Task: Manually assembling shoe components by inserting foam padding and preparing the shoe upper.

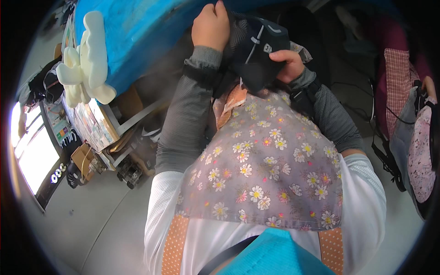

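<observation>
Over my lap lies a black fabric piece (261,55) with a mesh side, a thin white strip and a small white mark. Its exact kind is hard to tell. My right hand (289,65) grips its right edge, thumb on top and the other fingers mostly hidden. Beside its upper left end, my left hand (211,27) is closed in a fist; what it holds, if anything, does not show. A grey apron with a daisy print (266,169) covers my lap, and an orange-brown cloth scrap (233,105) sits just below the black piece.
A blue-covered table (137,36) stands ahead on the left, with a cream foam-like shape (94,59) at its edge. A bright window or screen (34,151) is farther left. At the right, another person's plaid garment (398,87) and a floral pink cloth (420,151) show near hanging cables.
</observation>
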Available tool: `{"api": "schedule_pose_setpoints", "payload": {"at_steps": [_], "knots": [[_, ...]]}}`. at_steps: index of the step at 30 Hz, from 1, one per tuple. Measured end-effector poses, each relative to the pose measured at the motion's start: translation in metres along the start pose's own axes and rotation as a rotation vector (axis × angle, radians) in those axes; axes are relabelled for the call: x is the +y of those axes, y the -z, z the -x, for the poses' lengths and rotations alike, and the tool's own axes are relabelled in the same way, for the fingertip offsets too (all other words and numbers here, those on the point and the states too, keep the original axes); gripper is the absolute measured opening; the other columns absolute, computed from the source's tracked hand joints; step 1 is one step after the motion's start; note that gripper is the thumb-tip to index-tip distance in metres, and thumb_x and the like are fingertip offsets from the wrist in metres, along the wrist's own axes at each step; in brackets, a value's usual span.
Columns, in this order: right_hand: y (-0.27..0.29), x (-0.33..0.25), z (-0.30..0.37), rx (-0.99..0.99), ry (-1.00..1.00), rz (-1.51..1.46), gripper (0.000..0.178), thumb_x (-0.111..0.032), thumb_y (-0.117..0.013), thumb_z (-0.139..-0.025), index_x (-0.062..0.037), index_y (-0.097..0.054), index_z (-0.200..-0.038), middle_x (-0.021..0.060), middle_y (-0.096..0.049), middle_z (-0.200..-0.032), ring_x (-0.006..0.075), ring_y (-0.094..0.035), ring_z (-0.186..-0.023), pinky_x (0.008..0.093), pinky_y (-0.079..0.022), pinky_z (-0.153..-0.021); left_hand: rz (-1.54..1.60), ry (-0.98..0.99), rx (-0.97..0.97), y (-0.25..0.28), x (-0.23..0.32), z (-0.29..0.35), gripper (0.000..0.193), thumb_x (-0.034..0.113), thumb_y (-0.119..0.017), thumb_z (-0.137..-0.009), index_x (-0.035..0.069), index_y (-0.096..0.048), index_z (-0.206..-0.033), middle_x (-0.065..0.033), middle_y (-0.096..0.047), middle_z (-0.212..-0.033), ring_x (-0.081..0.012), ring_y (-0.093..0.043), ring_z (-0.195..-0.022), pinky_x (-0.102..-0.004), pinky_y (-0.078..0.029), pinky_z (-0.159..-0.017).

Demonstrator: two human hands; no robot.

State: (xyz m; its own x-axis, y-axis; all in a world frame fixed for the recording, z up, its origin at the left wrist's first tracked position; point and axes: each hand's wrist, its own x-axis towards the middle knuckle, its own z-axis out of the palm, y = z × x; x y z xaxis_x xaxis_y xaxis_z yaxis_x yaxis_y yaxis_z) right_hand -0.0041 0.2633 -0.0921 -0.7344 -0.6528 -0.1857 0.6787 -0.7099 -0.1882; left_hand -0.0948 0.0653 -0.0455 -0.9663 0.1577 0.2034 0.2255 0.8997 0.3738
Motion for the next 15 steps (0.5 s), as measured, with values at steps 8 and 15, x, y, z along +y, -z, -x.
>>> {"api": "schedule_pose_setpoints", "payload": {"at_steps": [8,15], "knots": [[0.018,-0.002,-0.006,-0.021,-0.01,0.2,0.043,-0.01,-0.055,-0.082,0.0046,-0.053,-0.123,0.016,-0.062,-0.117,0.026,-0.062,-0.105,0.0383,-0.048,-0.095,-0.189,-0.224,-0.075,-0.046,-0.045,0.003,0.024,0.005,-0.047,-0.09,-0.008,-0.055,-0.11,-0.0245,-0.059,-0.079,-0.0412,-0.059,-0.072,-0.0473,-0.046,-0.06],[0.017,-0.001,-0.007,-0.056,0.017,0.208,0.044,-0.012,-0.055,-0.083,0.0052,-0.052,-0.123,0.0161,-0.062,-0.117,0.027,-0.062,-0.105,0.0387,-0.048,-0.096,0.158,-0.133,0.056,-0.056,-0.045,0.0,0.026,0.014,-0.043,-0.096,-0.007,-0.057,-0.103,-0.0274,-0.061,-0.085,-0.0462,-0.057,-0.076,-0.0511,-0.044,-0.066]]}}
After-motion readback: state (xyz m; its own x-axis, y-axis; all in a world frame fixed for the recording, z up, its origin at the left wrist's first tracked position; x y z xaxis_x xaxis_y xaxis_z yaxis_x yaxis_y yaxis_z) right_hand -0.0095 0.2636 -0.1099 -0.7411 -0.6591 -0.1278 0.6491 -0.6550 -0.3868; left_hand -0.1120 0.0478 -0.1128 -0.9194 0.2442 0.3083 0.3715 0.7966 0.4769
